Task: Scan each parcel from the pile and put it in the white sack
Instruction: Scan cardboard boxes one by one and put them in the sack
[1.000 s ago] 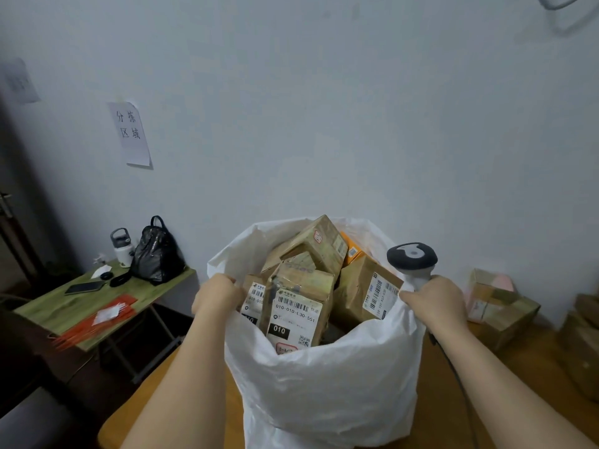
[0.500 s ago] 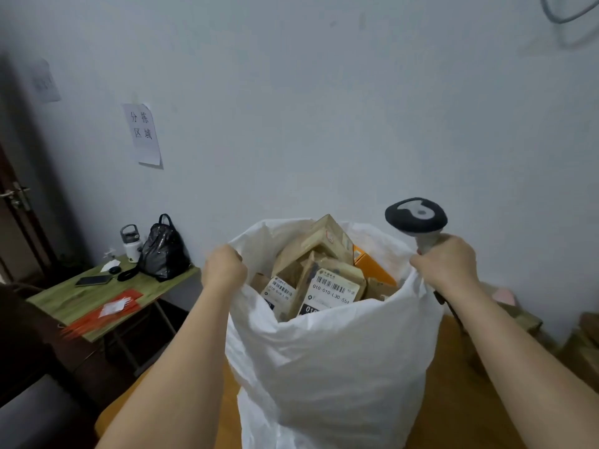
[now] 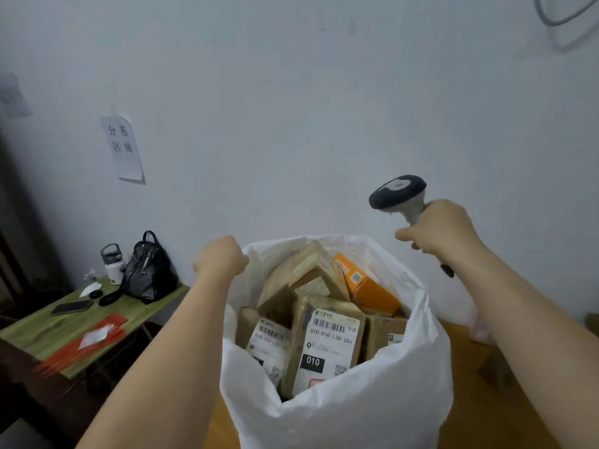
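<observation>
At the far left we see a green side table point(image 3: 42, 332) against the wall, carrying a dark phone point(image 3: 72, 307), a red envelope point(image 3: 87, 343), a white bottle point(image 3: 113, 264) and a black bag point(image 3: 149, 273), with a paper notice point(image 3: 124, 149) taped to the wall above. Moving right, our left hand point(image 3: 220, 259) is curled tight around the left rim of the white sack point(image 3: 340, 413), which stands on the wooden worktop point(image 3: 492, 406). The sack is full nearly to its mouth with brown parcels point(image 3: 327, 348) (the front one shows a white label with a barcode and "010"), and an orange box point(image 3: 369, 288) sits among them toward the back right. Further right, our right hand point(image 3: 440, 231) is clear of the sack, above and beside its right rim, fingers wrapped around the handle of the scanner point(image 3: 398, 192), whose dark head points up and to the left.
</observation>
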